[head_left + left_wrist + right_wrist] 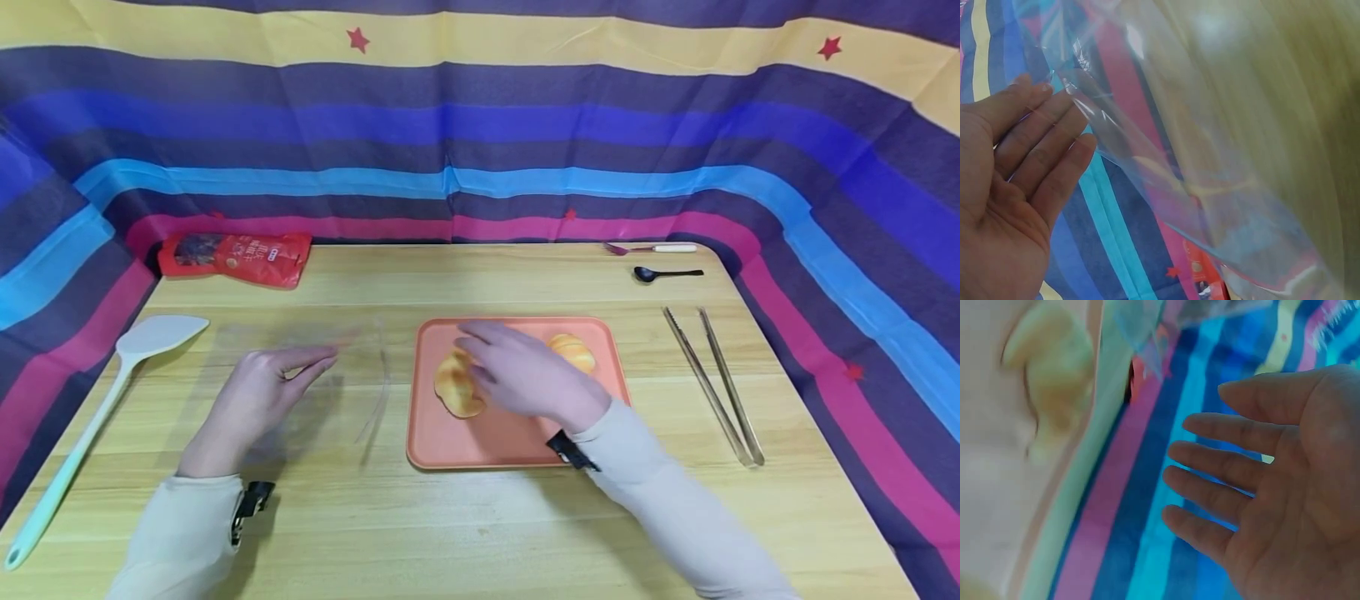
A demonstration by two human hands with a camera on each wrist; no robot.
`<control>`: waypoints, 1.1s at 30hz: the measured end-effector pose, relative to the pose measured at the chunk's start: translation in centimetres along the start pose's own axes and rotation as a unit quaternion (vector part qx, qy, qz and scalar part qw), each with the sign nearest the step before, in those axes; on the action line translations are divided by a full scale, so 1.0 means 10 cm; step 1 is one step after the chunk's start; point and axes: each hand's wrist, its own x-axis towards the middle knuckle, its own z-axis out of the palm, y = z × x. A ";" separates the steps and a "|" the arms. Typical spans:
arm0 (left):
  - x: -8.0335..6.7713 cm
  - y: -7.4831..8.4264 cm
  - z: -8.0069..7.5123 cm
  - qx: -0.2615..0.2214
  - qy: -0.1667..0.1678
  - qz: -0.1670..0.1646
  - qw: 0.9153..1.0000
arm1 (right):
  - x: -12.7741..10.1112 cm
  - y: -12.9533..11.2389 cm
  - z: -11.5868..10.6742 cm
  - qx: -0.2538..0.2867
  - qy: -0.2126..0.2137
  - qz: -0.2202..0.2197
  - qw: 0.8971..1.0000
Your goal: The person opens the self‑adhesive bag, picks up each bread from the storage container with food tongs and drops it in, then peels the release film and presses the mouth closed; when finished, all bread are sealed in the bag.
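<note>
My left hand [258,396] pinches the edge of a clear plastic bag [1147,144] between thumb and fingertips, left of the tray. The bag is held above the table and barely shows in the head view. Over the pink tray [517,452] hovers my right hand [525,367], its fingers spread apart and holding nothing in the right wrist view. Beneath it lies a browned piece of bread [456,387], partly covered by the fingers. A second, striped bread roll [573,352] sits at the tray's back right, partly hidden by the hand.
A white and mint spatula [112,400] lies at the left edge, with a red packet [240,257] behind it. To the right are metal tongs [712,387], a black spoon [663,273] and a small fork [648,248]. A striped cloth [450,117] surrounds the table.
</note>
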 end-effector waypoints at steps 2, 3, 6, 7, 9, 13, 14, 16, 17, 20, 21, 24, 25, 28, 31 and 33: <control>0.00 -0.01 0.01 0.002 0.000 -0.001 1.000 | -0.13 0.11 -0.07 0.007 0.019 0.020 1.000; 0.00 -0.01 0.01 0.003 0.000 -0.001 1.000 | -0.19 0.16 -0.10 0.010 0.030 0.029 0.999; 0.00 -0.02 0.02 0.004 0.001 -0.004 1.000 | -0.37 0.31 -0.17 0.017 0.049 0.058 0.997; 0.00 -0.02 0.02 0.004 0.002 -0.005 1.000 | -0.42 0.36 -0.19 0.018 0.052 0.070 0.996; 0.00 -0.02 0.02 0.005 0.002 -0.006 1.000 | -0.53 0.45 -0.21 0.019 0.060 0.092 0.994; -0.01 -0.02 0.02 0.005 0.002 -0.007 1.000 | -0.74 0.65 -0.24 0.020 0.070 0.153 0.986; -0.01 -0.02 0.02 0.005 0.002 -0.008 1.000 | -0.80 0.69 -0.24 0.021 0.073 0.169 0.983; -0.01 -0.02 0.02 0.005 0.003 -0.007 1.000 | -0.92 0.79 -0.25 0.024 0.079 0.204 0.976; -0.01 -0.03 0.02 0.004 0.004 -0.007 1.000 | -0.98 0.84 -0.26 0.026 0.084 0.219 0.972; -0.01 -0.03 0.02 0.004 0.007 -0.008 1.000 | -1.18 0.99 -0.25 0.038 0.090 0.259 0.961; -0.01 -0.03 0.02 0.004 0.008 -0.008 1.000 | -1.24 1.04 -0.24 0.039 0.090 0.270 0.958; -0.01 -0.03 0.03 0.003 0.009 -0.011 1.000 | -1.43 1.19 -0.19 0.042 0.085 0.303 0.948; -0.01 -0.03 0.03 0.004 0.008 -0.013 1.000 | -1.49 1.23 -0.17 0.040 0.083 0.314 0.945; 0.00 -0.02 0.03 0.001 0.001 -0.023 1.000 | -1.67 1.33 -0.11 0.035 0.077 0.344 0.935; 0.00 -0.01 0.03 0.001 -0.004 -0.032 0.999 | -1.81 1.40 -0.05 0.031 0.070 0.369 0.926; 0.00 -0.01 0.02 0.002 -0.003 -0.033 0.999 | -1.91 1.44 -0.02 0.026 0.059 0.391 0.918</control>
